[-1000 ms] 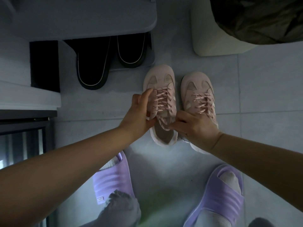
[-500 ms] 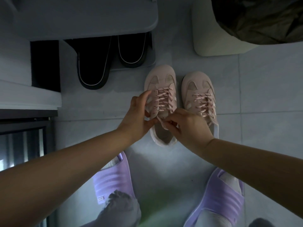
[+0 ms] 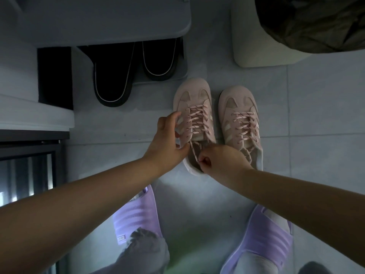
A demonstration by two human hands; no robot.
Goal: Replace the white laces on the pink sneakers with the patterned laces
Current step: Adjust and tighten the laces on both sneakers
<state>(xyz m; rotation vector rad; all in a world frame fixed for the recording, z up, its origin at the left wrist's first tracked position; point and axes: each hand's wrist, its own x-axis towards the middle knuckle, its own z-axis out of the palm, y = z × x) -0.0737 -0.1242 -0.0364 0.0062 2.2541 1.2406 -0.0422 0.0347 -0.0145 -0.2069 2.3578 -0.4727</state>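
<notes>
While the left hand point(image 3: 167, 141) grips a pink sneaker point(image 3: 192, 107), the right hand point(image 3: 221, 161) pinches its patterned lace point(image 3: 194, 153).

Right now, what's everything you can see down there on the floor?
pink sneakers: two, pink, side by side on the floor.
patterned laces: two, pink with dark flecks, threaded in both sneakers.
black slippers: two, black with pale trim, under the grey shelf.
purple slides: two, purple, worn, bottom of view.
bin: one, white, top right, dark bag inside.
left grip: one, holds the side of the sneaker nearer the slippers.
right grip: one, pinches that sneaker's lace end.
</notes>
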